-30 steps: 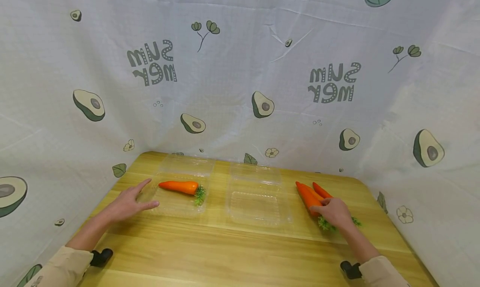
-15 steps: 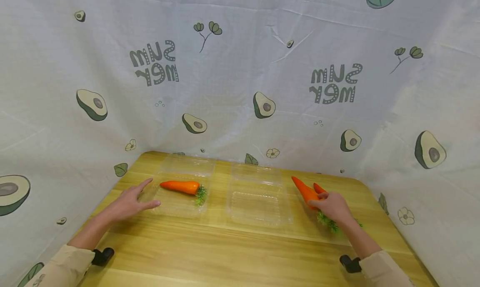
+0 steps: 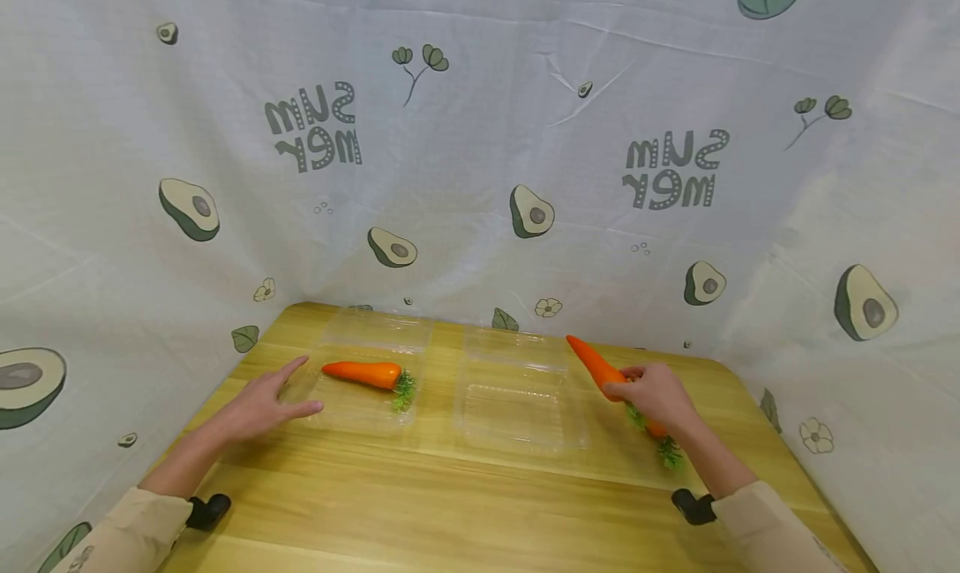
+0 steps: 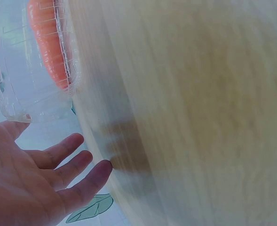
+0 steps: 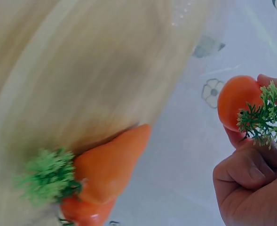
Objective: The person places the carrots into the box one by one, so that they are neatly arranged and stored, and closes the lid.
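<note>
An orange carrot (image 3: 597,368) with a green leafy tuft is pinched between the thumb and fingers of my right hand (image 3: 654,394), raised off the table with its tip toward the back left. Under it, two more carrots show in the right wrist view, a lighter orange carrot (image 5: 112,162) and a redder carrot (image 5: 89,213), lying against each other. My left hand (image 3: 258,402) is spread beside the left clear plastic box (image 3: 330,415), fingers at its edge; I cannot tell whether they touch. One carrot (image 3: 363,374) lies inside that box, tuft to the right.
A second clear plastic box (image 3: 510,415), lid open toward the back, stands in the middle, left of the right hand. The wooden table (image 3: 420,506) ends at a white printed curtain (image 3: 450,140) behind and at the sides.
My right hand has lifted one carrot from the group on the right and moved it slightly up and left. The left hand has stayed in place by the left box.
</note>
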Available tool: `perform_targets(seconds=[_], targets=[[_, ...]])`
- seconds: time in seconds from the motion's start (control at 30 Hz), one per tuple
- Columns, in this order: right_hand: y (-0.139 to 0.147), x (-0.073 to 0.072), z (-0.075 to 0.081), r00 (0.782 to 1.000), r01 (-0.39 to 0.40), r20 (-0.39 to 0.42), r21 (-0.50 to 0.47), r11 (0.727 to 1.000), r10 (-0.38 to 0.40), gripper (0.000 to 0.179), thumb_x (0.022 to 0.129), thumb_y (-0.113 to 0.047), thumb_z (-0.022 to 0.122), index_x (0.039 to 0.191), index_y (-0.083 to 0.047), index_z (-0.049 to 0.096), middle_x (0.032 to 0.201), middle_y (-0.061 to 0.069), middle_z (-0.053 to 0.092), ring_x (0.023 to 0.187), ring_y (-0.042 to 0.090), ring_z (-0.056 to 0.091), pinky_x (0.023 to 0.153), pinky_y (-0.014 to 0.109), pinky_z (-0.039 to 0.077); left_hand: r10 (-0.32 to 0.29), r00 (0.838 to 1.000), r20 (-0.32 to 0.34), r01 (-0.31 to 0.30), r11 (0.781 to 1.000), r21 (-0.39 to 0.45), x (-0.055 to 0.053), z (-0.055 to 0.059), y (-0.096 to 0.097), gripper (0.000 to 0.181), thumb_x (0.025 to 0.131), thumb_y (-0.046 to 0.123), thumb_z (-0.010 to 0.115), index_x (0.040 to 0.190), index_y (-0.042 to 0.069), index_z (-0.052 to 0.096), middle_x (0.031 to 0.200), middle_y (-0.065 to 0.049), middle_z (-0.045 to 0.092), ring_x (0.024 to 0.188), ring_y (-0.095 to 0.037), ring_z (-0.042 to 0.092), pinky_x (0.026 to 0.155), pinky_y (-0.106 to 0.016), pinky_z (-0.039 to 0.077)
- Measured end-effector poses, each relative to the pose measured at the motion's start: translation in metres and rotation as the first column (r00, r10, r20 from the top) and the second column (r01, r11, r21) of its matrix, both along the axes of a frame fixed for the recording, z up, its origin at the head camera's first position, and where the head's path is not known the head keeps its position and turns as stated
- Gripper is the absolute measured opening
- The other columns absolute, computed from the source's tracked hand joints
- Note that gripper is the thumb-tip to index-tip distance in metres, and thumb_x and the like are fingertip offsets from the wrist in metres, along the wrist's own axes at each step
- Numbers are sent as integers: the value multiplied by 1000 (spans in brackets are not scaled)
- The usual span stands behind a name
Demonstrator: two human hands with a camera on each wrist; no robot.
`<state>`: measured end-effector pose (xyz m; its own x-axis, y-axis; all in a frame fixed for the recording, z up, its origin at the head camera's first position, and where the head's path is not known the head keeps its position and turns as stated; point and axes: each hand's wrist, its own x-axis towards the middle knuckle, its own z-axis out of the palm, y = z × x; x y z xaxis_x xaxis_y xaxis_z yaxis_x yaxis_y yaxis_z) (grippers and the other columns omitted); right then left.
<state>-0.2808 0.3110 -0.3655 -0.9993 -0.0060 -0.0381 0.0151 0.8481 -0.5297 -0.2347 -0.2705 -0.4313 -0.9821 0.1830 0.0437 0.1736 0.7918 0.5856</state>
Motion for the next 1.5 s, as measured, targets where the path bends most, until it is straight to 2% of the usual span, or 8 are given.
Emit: perform_targets(seconds=[0.07,0.23,0.43,0.6,0.87,1.1,1.5], targets=[[-5,-1,3,1000,-9,0,-2,1000,9,60,87,-35,72,128,8,63,113,23,68,64,19,42,56,31,33,-1,1000,1,1,1000,-1,-1,0,0,96,92,54,68,158,0,24,151,-39,36,134,-62,36,99,-75,36],[-17,-4,11,999,-39,-11,-2,999,39,60,86,-35,73,128,8,64,106,19,69,65,19,40,58,31,30,0,1000,1,0,1000,-5,-1,0,1,96,92,53,68,158,0,24,151,-39,36,134,-62,36,100,-75,36],[-36,-8,20,998,-66,8,-32,997,66,60,86,-35,75,127,7,65,103,16,67,72,21,46,60,31,33,2,1000,9,-1,1000,-10,0,1,2,96,92,53,68,158,0,23,150,-40,36,134,-63,35,99,-75,36],[-51,-12,24,996,-86,-1,-38,996,86,58,84,-33,76,126,7,65,105,17,68,74,21,49,61,30,34,-4,1000,16,5,1000,-14,0,2,2,95,92,51,68,158,-1,23,149,-40,37,133,-63,36,99,-74,37],[-65,-22,27,992,-128,-11,-63,990,128,59,83,-34,78,127,4,66,118,20,68,78,20,55,63,29,41,-7,1000,16,7,1000,0,-1,1,1,97,92,53,68,159,0,22,152,-39,34,135,-62,36,100,-74,36],[-83,-29,29,984,-180,-26,-113,977,178,56,82,-31,79,125,3,68,113,19,69,71,20,55,61,28,44,-12,1000,20,12,1000,20,0,0,1,97,92,53,67,159,0,21,154,-38,32,135,-62,35,101,-75,35],[-113,-36,33,963,-267,-16,-171,948,268,54,82,-29,81,125,2,69,114,18,68,79,21,56,65,29,43,-6,1000,14,6,1000,16,-1,0,0,96,93,50,68,159,-1,21,153,-38,33,134,-60,39,101,-72,37]])
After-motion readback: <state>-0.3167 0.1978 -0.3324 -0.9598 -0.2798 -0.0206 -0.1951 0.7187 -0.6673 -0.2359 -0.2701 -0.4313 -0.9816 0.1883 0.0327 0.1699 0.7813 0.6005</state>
